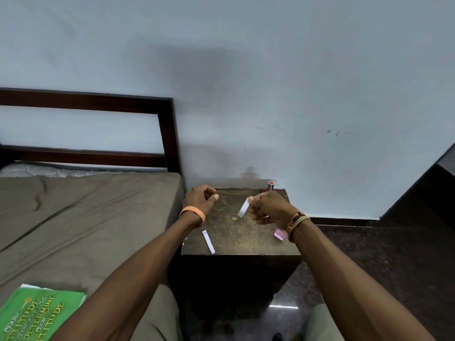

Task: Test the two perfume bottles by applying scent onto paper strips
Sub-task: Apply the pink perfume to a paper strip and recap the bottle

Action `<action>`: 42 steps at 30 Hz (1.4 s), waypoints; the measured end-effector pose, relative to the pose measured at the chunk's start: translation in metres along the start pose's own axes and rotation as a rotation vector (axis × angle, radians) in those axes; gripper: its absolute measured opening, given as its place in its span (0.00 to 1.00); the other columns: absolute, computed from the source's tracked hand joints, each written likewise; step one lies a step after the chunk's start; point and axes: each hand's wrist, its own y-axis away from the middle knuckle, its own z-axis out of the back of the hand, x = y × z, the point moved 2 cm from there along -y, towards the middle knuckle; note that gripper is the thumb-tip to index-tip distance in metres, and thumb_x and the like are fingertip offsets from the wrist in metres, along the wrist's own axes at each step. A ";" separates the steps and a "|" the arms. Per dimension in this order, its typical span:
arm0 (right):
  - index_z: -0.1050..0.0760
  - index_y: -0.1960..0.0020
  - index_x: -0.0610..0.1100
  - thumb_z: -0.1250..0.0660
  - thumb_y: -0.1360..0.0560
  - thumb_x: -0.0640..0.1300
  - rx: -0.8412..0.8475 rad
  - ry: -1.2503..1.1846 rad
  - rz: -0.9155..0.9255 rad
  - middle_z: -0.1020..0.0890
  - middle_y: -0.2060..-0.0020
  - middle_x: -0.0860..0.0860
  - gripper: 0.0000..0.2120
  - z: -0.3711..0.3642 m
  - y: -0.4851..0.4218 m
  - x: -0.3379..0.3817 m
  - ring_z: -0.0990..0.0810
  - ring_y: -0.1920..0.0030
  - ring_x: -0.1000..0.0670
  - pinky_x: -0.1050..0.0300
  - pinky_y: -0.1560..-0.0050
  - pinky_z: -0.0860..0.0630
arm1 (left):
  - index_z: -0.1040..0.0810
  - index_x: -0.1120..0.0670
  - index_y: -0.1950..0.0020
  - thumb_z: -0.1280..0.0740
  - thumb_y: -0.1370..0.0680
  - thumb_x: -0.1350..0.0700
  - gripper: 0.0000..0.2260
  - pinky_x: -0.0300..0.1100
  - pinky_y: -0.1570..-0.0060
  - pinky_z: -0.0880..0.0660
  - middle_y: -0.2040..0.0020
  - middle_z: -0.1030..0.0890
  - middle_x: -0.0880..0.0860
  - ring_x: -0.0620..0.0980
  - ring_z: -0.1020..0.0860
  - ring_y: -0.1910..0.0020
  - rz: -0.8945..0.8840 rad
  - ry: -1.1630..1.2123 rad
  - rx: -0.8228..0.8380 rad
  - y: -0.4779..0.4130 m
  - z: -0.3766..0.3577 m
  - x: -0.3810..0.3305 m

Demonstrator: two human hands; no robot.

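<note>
At the far left, a glossy green booklet (37, 316) lies on the olive-brown bedsheet (81, 217); its yellow print reads "ATTITUDE" and "DETERMINE" among other words too skewed to make out. Behind the bed stands a dark wooden headboard (167, 134) of flat rails against a pale blue wall (246, 70).

Just right of the bed is a small dark bedside table (231, 232) with a scuffed, speckled top. The left hand (200, 199), with an orange rubber band (192, 214) on the wrist, hovers over the table's far left corner; its fingers are loosely curled and grasp nothing. Below it, near the front left corner, 1 white paper strip (208, 241) lies flat, narrow and rectangular, with faint print at its upper end that cannot be read.

The right hand (269, 209), wearing woven thread bracelets (296, 223), is raised over the middle right of the top and pinches a second white strip (243, 207) between thumb and fingertips, the strip hanging down to the left. Just beside that wrist, at the right edge, sits a clear square bottle (280, 234) of pink liquid, partly hidden. At the far right corner stands a slim cylinder with a red cap (271, 185), probably the other perfume bottle.
</note>
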 end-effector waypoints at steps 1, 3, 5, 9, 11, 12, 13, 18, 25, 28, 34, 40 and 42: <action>0.24 0.59 0.41 0.37 0.19 0.44 -0.019 0.046 0.003 0.22 0.66 0.46 0.12 0.001 0.003 -0.001 0.23 0.68 0.50 0.55 0.62 0.26 | 0.18 0.54 0.52 0.29 0.27 0.55 0.06 0.37 0.51 0.26 0.55 0.16 0.52 0.47 0.20 0.56 -0.005 0.002 0.003 0.000 0.000 -0.003; 0.24 0.58 0.41 0.37 0.19 0.44 -0.014 0.042 0.012 0.22 0.65 0.46 0.12 0.003 0.006 -0.001 0.23 0.68 0.50 0.55 0.62 0.26 | 0.18 0.53 0.52 0.30 0.27 0.55 0.05 0.38 0.51 0.25 0.55 0.16 0.51 0.47 0.20 0.56 -0.011 0.000 0.007 0.000 0.001 -0.008; 0.23 0.58 0.41 0.37 0.19 0.45 0.031 -0.010 0.039 0.21 0.65 0.46 0.12 0.006 0.011 0.006 0.22 0.67 0.50 0.55 0.62 0.24 | 0.18 0.53 0.52 0.30 0.26 0.54 0.05 0.40 0.50 0.24 0.55 0.16 0.50 0.47 0.19 0.55 -0.019 -0.005 0.006 0.000 0.001 -0.012; 0.23 0.58 0.39 0.37 0.19 0.43 0.116 -0.245 0.046 0.21 0.66 0.45 0.12 0.010 0.014 0.018 0.23 0.68 0.49 0.55 0.64 0.24 | 0.18 0.54 0.50 0.30 0.26 0.54 0.07 0.40 0.50 0.24 0.53 0.16 0.51 0.48 0.19 0.53 -0.035 -0.013 0.037 0.001 -0.003 -0.015; 0.25 0.62 0.37 0.38 0.19 0.42 0.039 0.093 0.066 0.23 0.67 0.42 0.14 0.009 0.015 0.014 0.27 0.69 0.47 0.56 0.67 0.29 | 0.18 0.55 0.49 0.30 0.26 0.54 0.07 0.37 0.51 0.26 0.53 0.16 0.52 0.48 0.19 0.53 -0.038 -0.011 0.039 0.003 -0.006 -0.016; 0.25 0.63 0.38 0.37 0.20 0.43 0.001 0.198 0.083 0.24 0.68 0.42 0.15 0.009 0.014 0.011 0.27 0.69 0.47 0.57 0.67 0.30 | 0.18 0.55 0.49 0.30 0.26 0.55 0.08 0.36 0.52 0.27 0.53 0.16 0.52 0.48 0.19 0.53 -0.040 -0.007 0.038 0.005 -0.007 -0.017; 0.25 0.63 0.39 0.37 0.20 0.43 0.006 0.177 0.088 0.23 0.69 0.44 0.15 0.009 0.013 0.009 0.26 0.69 0.48 0.57 0.67 0.29 | 0.18 0.56 0.49 0.30 0.26 0.55 0.08 0.35 0.53 0.28 0.53 0.16 0.53 0.47 0.20 0.54 -0.045 -0.001 0.035 0.006 -0.008 -0.018; 0.23 0.60 0.40 0.37 0.19 0.43 0.067 -0.127 0.043 0.21 0.68 0.46 0.12 0.011 0.005 0.008 0.24 0.69 0.50 0.56 0.65 0.24 | 0.18 0.54 0.51 0.30 0.26 0.55 0.06 0.38 0.53 0.27 0.54 0.16 0.52 0.47 0.20 0.55 -0.024 -0.004 0.043 0.004 -0.012 -0.010; 0.22 0.61 0.39 0.36 0.20 0.44 -0.034 0.090 0.005 0.21 0.68 0.46 0.14 0.005 -0.021 -0.010 0.23 0.67 0.49 0.54 0.63 0.24 | 0.18 0.53 0.52 0.29 0.27 0.55 0.05 0.38 0.53 0.25 0.57 0.17 0.49 0.45 0.21 0.58 0.026 0.013 0.071 -0.005 -0.022 0.011; 0.23 0.62 0.40 0.36 0.20 0.43 -0.049 0.212 -0.015 0.22 0.68 0.46 0.13 -0.004 -0.038 -0.022 0.26 0.68 0.51 0.56 0.66 0.27 | 0.17 0.52 0.55 0.27 0.29 0.56 0.04 0.40 0.55 0.23 0.60 0.17 0.49 0.45 0.21 0.61 0.062 0.115 0.143 -0.009 -0.034 0.022; 0.25 0.60 0.41 0.36 0.20 0.42 0.005 0.170 -0.032 0.22 0.67 0.46 0.11 -0.020 -0.078 -0.037 0.27 0.68 0.51 0.59 0.68 0.30 | 0.19 0.58 0.55 0.28 0.27 0.63 0.03 0.46 0.60 0.21 0.63 0.19 0.59 0.52 0.22 0.64 0.205 0.472 0.356 -0.014 -0.062 0.031; 0.22 0.56 0.40 0.36 0.20 0.43 0.051 0.214 -0.004 0.21 0.64 0.45 0.10 -0.033 -0.122 -0.046 0.25 0.64 0.50 0.58 0.65 0.28 | 0.19 0.61 0.53 0.28 0.29 0.67 0.07 0.47 0.59 0.20 0.64 0.19 0.58 0.51 0.21 0.66 0.284 0.522 0.407 -0.033 -0.087 0.052; 0.23 0.57 0.40 0.36 0.20 0.42 0.055 0.206 -0.002 0.20 0.64 0.45 0.10 -0.036 -0.138 -0.051 0.25 0.64 0.50 0.59 0.66 0.28 | 0.20 0.63 0.50 0.28 0.29 0.67 0.08 0.42 0.63 0.20 0.64 0.19 0.58 0.50 0.21 0.66 0.326 0.528 0.387 -0.039 -0.096 0.060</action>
